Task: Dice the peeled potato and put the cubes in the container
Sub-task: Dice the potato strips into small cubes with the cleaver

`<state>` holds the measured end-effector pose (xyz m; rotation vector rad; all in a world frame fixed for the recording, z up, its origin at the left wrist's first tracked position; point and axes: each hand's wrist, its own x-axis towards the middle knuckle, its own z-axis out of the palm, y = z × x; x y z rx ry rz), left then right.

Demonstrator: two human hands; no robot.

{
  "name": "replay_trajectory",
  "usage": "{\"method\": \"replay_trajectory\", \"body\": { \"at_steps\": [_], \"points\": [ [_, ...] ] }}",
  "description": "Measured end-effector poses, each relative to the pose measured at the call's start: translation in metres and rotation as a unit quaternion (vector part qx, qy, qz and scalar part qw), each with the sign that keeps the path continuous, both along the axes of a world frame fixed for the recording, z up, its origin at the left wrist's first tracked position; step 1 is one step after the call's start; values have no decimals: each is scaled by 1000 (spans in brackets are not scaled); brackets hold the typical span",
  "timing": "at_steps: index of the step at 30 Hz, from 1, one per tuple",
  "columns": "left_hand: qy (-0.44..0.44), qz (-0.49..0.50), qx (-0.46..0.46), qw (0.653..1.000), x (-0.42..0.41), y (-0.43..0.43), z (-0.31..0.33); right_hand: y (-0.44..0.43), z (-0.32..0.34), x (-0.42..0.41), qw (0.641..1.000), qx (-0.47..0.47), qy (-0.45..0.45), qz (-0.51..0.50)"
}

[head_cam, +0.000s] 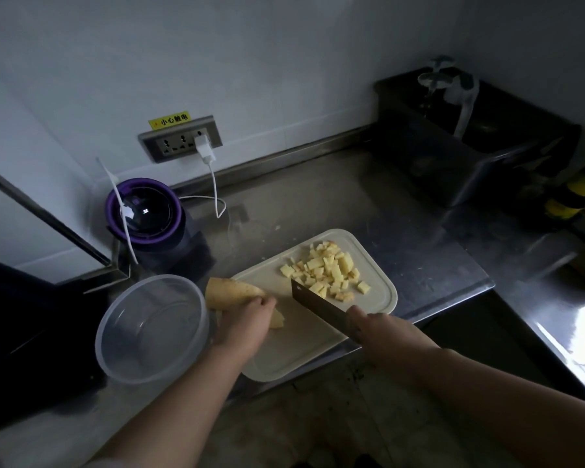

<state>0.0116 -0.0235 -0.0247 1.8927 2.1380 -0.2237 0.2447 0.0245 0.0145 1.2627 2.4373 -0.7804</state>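
Observation:
A white cutting board (294,346) lies on the steel counter. At its far right end sits a pile of yellow potato cubes (328,270). The rest of the peeled potato (232,292) lies at the board's left edge, and my left hand (247,320) holds it down with curled fingers. My right hand (380,329) grips the handle of a cleaver (318,307), whose blade stands between the potato and the cubes. A clear round plastic container (151,327) stands empty to the left of the board.
A purple-rimmed dome appliance (144,211) stands behind the container, with a white cable running to a wall socket (179,140). A dark steel sink (470,140) is at the back right. The counter edge (453,302) runs just past the board.

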Motion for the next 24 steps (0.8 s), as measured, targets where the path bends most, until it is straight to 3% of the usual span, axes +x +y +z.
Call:
{"method": "replay_trajectory", "body": {
  "at_steps": [7, 14, 17, 20, 24],
  "points": [
    [-105, -36, 33, 993, 23, -3, 1, 0, -3, 3, 1000, -5, 3, 15],
    [-134, -37, 22, 990, 15, -6, 8, -1, -7, 7, 999, -33, 30, -31],
    [-177, 76, 63, 979, 12, -14, 7, -1, -5, 6, 998, -36, 32, -28],
    [-284, 252, 40, 924, 18, -22, 1, -2, -5, 3, 1000, -20, 15, -18],
    [-371, 322, 19, 871, 34, -22, -6, -4, -6, 1, 999, -30, 23, -17]
  ]
}}
